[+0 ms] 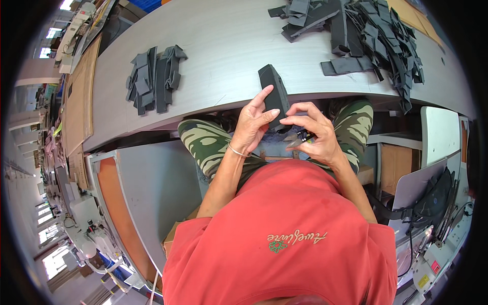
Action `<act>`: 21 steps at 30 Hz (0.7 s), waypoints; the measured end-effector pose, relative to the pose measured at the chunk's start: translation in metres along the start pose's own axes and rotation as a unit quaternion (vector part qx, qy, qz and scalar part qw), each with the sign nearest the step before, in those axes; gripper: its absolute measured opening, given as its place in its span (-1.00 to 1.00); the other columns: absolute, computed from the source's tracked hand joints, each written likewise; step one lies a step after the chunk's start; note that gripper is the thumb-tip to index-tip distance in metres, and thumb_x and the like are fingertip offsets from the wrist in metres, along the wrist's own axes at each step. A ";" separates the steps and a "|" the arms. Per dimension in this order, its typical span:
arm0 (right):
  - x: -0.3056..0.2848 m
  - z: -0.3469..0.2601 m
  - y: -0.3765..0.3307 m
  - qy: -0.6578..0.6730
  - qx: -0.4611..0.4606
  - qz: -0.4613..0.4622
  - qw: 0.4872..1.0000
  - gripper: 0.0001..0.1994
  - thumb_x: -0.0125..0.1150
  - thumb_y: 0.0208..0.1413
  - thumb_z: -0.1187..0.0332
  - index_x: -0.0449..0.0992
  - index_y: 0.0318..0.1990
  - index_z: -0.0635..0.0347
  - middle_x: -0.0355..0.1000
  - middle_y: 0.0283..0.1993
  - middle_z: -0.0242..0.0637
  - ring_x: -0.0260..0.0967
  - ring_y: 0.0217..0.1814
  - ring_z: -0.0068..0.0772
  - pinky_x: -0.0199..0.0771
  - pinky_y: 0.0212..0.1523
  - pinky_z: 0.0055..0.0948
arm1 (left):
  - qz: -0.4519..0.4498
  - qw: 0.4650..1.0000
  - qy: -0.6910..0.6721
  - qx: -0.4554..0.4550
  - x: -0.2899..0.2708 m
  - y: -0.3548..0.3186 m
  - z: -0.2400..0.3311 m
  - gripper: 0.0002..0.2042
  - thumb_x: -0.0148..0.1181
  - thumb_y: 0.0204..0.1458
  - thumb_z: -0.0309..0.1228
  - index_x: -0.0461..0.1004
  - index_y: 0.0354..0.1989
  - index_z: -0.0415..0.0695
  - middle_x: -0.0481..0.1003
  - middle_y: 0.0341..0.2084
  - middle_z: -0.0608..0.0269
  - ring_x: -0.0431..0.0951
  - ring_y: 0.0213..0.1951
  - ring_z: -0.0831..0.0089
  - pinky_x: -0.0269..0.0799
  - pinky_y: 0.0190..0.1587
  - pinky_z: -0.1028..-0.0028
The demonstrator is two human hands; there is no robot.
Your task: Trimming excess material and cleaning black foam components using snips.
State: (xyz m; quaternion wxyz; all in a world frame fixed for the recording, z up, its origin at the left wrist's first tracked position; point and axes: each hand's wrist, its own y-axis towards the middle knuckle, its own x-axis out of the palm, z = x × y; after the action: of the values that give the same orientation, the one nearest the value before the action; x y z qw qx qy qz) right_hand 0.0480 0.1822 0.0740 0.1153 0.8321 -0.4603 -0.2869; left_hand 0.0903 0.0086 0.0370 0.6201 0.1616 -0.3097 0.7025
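Note:
A dark grey fabric piece [273,86] stands upright at the near edge of the grey table [223,46], and my left hand [252,122] grips its lower part with the index finger laid along it. My right hand [311,131] touches the bottom of the same piece with thumb and forefinger and holds small metal thread snips [300,138] in the palm. Both hands work over my lap, just under the table edge.
A small stack of dark fabric pieces [154,78] lies at the table's left. A large loose heap of similar pieces [366,35] covers the right. Cardboard sheets [81,96] lie at far left, sewing machines [89,223] lower left, a black bag [432,201] at right.

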 end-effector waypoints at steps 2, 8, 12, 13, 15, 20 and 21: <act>-0.001 0.006 -0.008 -0.014 0.017 -0.013 1.000 -0.57 0.08 -0.44 0.74 0.58 -0.31 0.13 0.38 -0.22 -0.31 0.47 -0.42 -0.43 0.49 -0.46 -0.45 | -0.003 1.000 -0.006 -0.004 0.002 0.001 0.001 -0.34 0.25 -0.03 -0.60 0.10 0.28 -0.23 0.29 0.00 0.25 0.39 -0.11 0.61 0.40 -0.13 0.64; 0.001 -0.006 -0.008 -0.104 -0.045 -0.048 0.992 -0.71 0.13 -0.41 0.68 0.51 -0.43 0.11 0.38 -0.45 -0.38 0.43 -0.55 -0.36 0.38 -0.54 -0.41 | 0.049 0.994 0.063 0.071 0.011 0.004 -0.008 -0.37 0.25 -0.06 -0.65 0.15 0.24 -0.23 0.38 -0.08 0.19 0.41 -0.14 0.57 0.39 -0.10 0.61; 0.003 -0.007 -0.007 -0.105 -0.052 -0.053 0.992 -0.70 0.18 -0.38 0.63 0.51 -0.37 0.09 0.37 -0.41 -0.37 0.42 -0.51 -0.33 0.36 -0.54 -0.40 | 0.133 0.972 0.147 0.130 0.010 0.007 -0.007 -0.47 0.24 -0.05 -0.63 0.26 0.15 -0.21 0.36 -0.42 0.41 0.37 -0.39 0.72 0.33 -0.37 0.72; 0.003 -0.005 -0.006 -0.085 -0.024 -0.027 0.996 -0.65 0.21 -0.37 0.61 0.51 -0.30 0.06 0.37 -0.35 -0.34 0.41 -0.48 -0.31 0.36 -0.52 -0.38 | 0.145 0.972 0.145 0.118 0.010 0.007 -0.006 -0.48 0.24 -0.05 -0.65 0.25 0.14 -0.23 0.40 -0.30 0.30 0.40 -0.29 0.65 0.37 -0.25 0.66; -0.002 -0.004 -0.002 -0.081 0.026 -0.023 0.996 -0.54 0.27 -0.33 0.56 0.51 -0.13 -0.04 0.33 -0.16 -0.30 0.42 -0.40 -0.27 0.38 -0.48 -0.34 | 0.158 0.971 0.143 0.106 0.007 0.006 -0.005 -0.48 0.23 -0.05 -0.67 0.25 0.13 -0.25 0.44 -0.17 0.19 0.43 -0.18 0.58 0.40 -0.14 0.61; 0.001 0.010 -0.006 -0.095 0.070 -0.064 0.991 -0.65 0.23 -0.27 0.57 0.53 -0.24 0.00 0.34 -0.16 -0.36 0.43 -0.40 -0.30 0.39 -0.46 -0.35 | 0.128 0.980 0.133 0.080 0.004 0.006 -0.010 -0.62 0.07 -0.04 -0.78 0.38 0.00 -0.27 0.47 -0.26 0.26 0.44 -0.29 0.67 0.41 -0.28 0.69; 0.003 0.010 -0.005 -0.091 0.064 -0.045 0.993 -0.67 0.22 -0.27 0.58 0.53 -0.26 0.01 0.35 -0.20 -0.36 0.43 -0.40 -0.30 0.39 -0.46 -0.36 | 0.128 0.980 0.133 0.079 0.004 0.005 -0.011 -0.62 0.07 -0.04 -0.78 0.38 0.00 -0.27 0.47 -0.26 0.26 0.44 -0.29 0.67 0.41 -0.28 0.69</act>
State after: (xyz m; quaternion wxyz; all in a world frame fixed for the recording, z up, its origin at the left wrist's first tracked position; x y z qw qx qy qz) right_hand 0.0467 0.1833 0.0621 0.0061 0.8280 -0.4488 -0.3361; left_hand 0.0861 0.0190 0.0299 0.5463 0.0741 -0.1864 0.8132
